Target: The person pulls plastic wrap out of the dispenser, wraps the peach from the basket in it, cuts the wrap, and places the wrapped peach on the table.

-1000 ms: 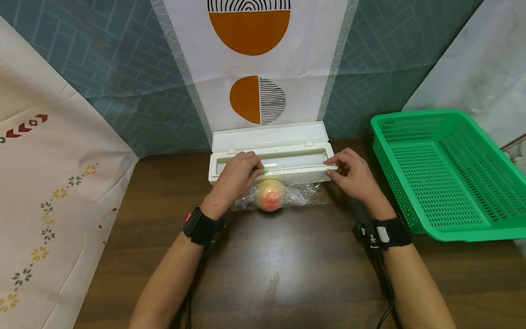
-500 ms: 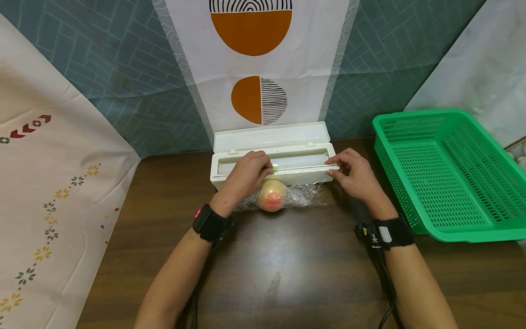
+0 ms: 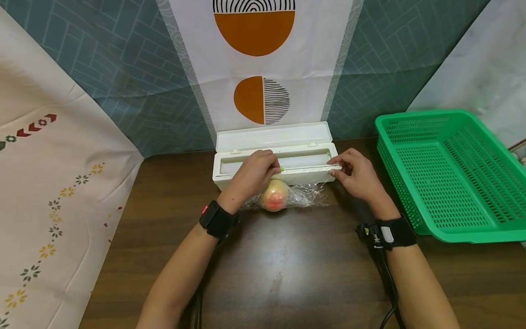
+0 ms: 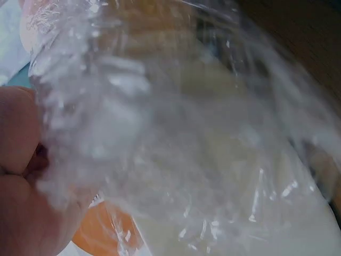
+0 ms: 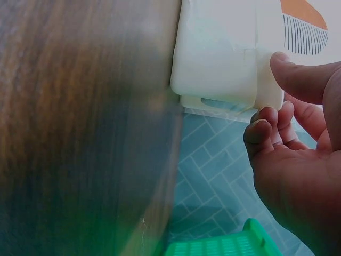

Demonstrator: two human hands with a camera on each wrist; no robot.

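A white cling film dispenser [image 3: 310,177] stands at the table's back with its lid [image 3: 273,136] raised and a pale roll [image 3: 306,161] inside. My left hand [image 3: 255,170] pinches a small green slide cutter [image 3: 281,169] on the front edge; fingers cover most of it. At the right end, my right hand [image 3: 356,176] grips the dispenser's corner between thumb and fingers, also seen in the right wrist view. Against the dispenser's front lies a yellow-red round fruit [image 3: 275,196], wrapped in clear cling film [image 3: 306,195]. Crumpled, blurred film fills much of the left wrist view.
To the right stands a green plastic basket [image 3: 448,235]. The brown wooden table [image 3: 263,274] extends toward me. Patterned cloths hang behind the dispenser, and a pale flowered cloth [image 3: 61,183] borders the left side. Black cables run along both forearms.
My left hand has slid the green cutter a short way to the right along the dispenser's front edge. The right hand keeps its grip on the end. The whole view has shifted slightly.
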